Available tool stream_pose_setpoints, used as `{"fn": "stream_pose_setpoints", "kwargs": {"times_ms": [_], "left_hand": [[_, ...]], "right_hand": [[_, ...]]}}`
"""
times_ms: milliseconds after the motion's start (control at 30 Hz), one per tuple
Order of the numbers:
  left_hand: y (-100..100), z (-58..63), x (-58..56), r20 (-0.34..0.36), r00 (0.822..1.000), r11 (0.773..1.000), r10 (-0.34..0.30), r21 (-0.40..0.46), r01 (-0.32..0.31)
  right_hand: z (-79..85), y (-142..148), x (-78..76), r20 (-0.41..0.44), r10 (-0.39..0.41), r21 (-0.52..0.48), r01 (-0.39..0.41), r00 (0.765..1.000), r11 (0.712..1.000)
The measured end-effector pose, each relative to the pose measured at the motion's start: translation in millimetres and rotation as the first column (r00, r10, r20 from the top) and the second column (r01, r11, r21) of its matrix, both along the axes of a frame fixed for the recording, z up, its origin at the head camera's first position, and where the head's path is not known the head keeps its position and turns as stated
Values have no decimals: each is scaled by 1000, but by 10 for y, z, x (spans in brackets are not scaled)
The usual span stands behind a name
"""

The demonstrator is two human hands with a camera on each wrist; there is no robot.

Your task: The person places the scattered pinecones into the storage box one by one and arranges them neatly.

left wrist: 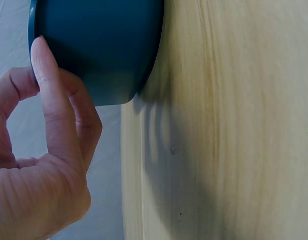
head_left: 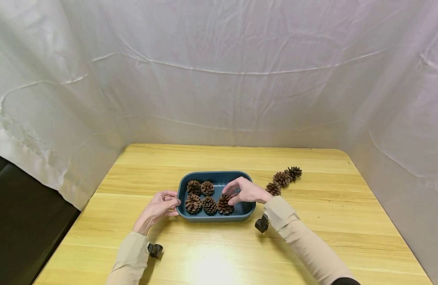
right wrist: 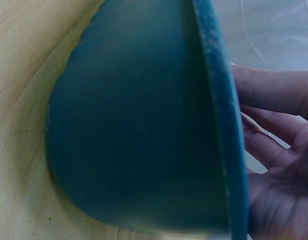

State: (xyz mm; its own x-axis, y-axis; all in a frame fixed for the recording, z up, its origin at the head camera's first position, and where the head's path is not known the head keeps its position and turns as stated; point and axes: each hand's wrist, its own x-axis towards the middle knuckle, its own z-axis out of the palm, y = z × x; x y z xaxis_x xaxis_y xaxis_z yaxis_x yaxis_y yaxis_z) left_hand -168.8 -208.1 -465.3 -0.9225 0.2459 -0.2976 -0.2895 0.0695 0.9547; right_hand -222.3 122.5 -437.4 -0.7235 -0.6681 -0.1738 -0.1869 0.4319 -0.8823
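A dark blue, rounded rectangular bin [head_left: 199,217] sits on the table with several brown pine cones [head_left: 193,203] in its left part. At its left end my left hand [head_left: 160,209] grips the rim, the thumb [left wrist: 48,75] laid along the edge and other fingers bent about the wall. My right hand [head_left: 244,190] reaches over the right side into the bin. Its thumb and fingers are curled about a pine cone [head_left: 224,206] at the front, right of the others. In the right wrist view the bin wall [right wrist: 138,125] hides this cone and the fingertips [right wrist: 251,122] show only partly behind the rim.
Right of the bin, three more pine cones [head_left: 281,179] lie in a slanting row on the wooden table [head_left: 333,221], the nearest beside my right wrist. Pale curtains [head_left: 233,95] hang behind the table and along both sides. A black surface [head_left: 23,206] lies off its left edge.
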Motion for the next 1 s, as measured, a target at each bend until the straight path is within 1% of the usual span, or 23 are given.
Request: {"fn": "stream_pose_setpoints", "kwargs": {"times_ms": [467,733,867,933,1000], "left_hand": [[3,18,5,5,1000,1000,-1,-7,1],[-4,19,3,9,1000,1000,0,-1,0],[-9,4,-1,10,1000,1000,8,-2,-8],[-8,-4,-4,11,1000,1000,11,-3,-11],[-10,-8,-7,10,1000,1000,11,-3,-11]], "right_hand": [[-13,9,8,2,13,6,-13,1000,1000],[-12,7,0,1,6,4,-6,1000,1000],[-17,35,12,-48,1,-29,-2,999,1000],[-13,75,39,-88,-28,-64,23,996,998],[-19,140,70,-134,-80,-120,64,988,991]]}}
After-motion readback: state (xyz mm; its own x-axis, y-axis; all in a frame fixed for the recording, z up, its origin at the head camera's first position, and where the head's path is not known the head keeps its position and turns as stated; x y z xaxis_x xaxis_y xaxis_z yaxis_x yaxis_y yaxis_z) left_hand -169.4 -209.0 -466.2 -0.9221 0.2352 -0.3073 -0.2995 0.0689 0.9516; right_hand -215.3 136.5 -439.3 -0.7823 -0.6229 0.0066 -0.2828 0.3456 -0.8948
